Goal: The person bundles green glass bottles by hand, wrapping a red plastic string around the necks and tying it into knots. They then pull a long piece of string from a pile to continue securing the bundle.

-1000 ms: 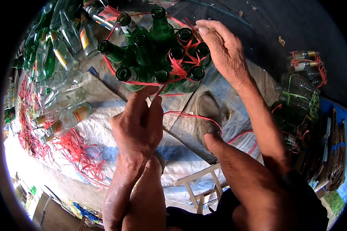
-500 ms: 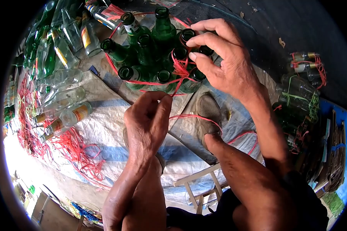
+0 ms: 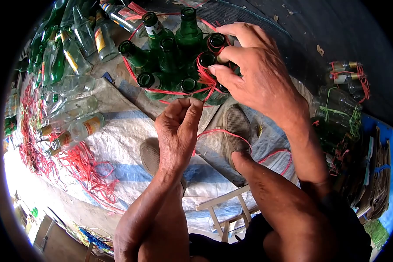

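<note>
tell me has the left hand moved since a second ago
Yes. The left hand has shifted right and slightly down the frame, pulling the red string back from the green bottles; it now sits closer to the shoe.

A cluster of green glass bottles (image 3: 174,61) stands upright at the far centre, open mouths up, pressed close together. Red plastic string (image 3: 205,78) wraps around the cluster and crosses between the necks on its right side; one strand runs toward the near side.
</note>
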{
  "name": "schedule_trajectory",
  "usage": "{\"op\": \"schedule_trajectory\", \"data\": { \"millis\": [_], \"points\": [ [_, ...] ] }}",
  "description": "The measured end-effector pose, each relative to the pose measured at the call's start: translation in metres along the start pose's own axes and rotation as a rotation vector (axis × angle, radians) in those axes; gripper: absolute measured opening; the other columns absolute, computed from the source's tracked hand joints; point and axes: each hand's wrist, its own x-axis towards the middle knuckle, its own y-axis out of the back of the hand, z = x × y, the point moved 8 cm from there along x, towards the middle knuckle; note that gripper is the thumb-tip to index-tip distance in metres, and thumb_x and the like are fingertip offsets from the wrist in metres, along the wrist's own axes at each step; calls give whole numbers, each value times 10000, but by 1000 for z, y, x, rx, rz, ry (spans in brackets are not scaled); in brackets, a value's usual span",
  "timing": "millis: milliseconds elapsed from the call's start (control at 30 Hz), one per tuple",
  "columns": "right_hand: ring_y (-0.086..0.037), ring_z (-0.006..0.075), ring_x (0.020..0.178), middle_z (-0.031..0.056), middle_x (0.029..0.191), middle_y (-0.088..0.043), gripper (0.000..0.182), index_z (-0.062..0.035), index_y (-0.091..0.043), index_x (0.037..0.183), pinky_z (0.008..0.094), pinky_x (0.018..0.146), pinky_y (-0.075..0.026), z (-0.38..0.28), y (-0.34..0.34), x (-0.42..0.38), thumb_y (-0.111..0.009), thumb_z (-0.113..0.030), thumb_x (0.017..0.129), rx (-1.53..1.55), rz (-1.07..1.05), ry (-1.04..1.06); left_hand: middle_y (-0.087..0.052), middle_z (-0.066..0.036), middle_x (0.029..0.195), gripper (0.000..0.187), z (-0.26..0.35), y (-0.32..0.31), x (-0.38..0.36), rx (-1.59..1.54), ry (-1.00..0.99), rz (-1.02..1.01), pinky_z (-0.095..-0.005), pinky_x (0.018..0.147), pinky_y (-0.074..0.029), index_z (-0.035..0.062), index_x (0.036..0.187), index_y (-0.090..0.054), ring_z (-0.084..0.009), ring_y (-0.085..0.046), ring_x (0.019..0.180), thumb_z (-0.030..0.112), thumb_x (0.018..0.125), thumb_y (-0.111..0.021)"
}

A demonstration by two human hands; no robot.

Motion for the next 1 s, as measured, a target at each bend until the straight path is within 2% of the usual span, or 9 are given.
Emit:
{"op": "schedule_trajectory", "data": {
  "millis": [67,167,267,567,767,867,967,1000],
  "points": [
    [-584,346,1155,159,1284,-619,182,14,-693,850,442,1001,-458,3,-4,1,-767,-151,829,-13,-39,-41,-496,93,671,220,-2,0,1,-16,1,-3,-206,496,-291,26,1034,-702,-4,-381,563,244,1016,-678],
    [-613,351,1040,182,1152,-668,181,-2,-626,692,473,968,-462,10,-6,1,-695,-136,791,-5,-15,-51,-498,92,670,218,-3,0,1,-30,7,-13,-206,487,-290,27,1040,-700,-3,-377,553,242,1016,-679],
    [-626,372,1030,196,1122,-670,155,3,-616,688,477,951,-482,15,-10,1,-689,-110,765,90,5,-64,-499,93,667,218,-2,-4,1,-44,-9,-33,-206,481,-287,24,1051,-698,0,-375,549,238,1017,-679],
    [-657,361,1011,179,1079,-681,60,-7,-636,720,437,905,-524,26,-17,-4,-684,-33,742,227,124,-96,-501,100,684,234,-7,-7,3,-40,26,-67,-201,479,-273,15,1063,-697,7,-366,556,244,1020,-678],
    [-651,328,956,132,1025,-668,65,-31,-652,757,419,854,-527,21,-12,-5,-713,-35,734,164,203,-65,-496,102,687,241,-7,-11,5,-46,19,-94,-197,480,-270,10,1058,-694,7,-366,560,248,1025,-672],
    [-677,327,983,153,1088,-666,132,-18,-701,893,381,837,-542,15,-6,-6,-682,30,772,120,203,-58,-502,96,690,246,-9,-14,5,-48,19,-118,-199,479,-276,5,1061,-691,4,-370,560,248,1027,-667],
    [-671,314,954,141,1068,-660,129,-22,-710,903,381,812,-543,16,-2,-4,-689,18,782,183,226,-29,-505,93,692,250,-6,-15,5,-32,20,-132,-200,477,-280,2,1068,-687,1,-374,559,248,1030,-663],
    [-656,314,951,130,1049,-655,100,-27,-699,867,393,823,-535,18,-4,-4,-694,5,772,184,226,-47,-506,92,692,251,-6,-15,5,-28,20,-135,-200,476,-280,2,1070,-686,1,-376,559,248,1031,-661]
  ]
}}
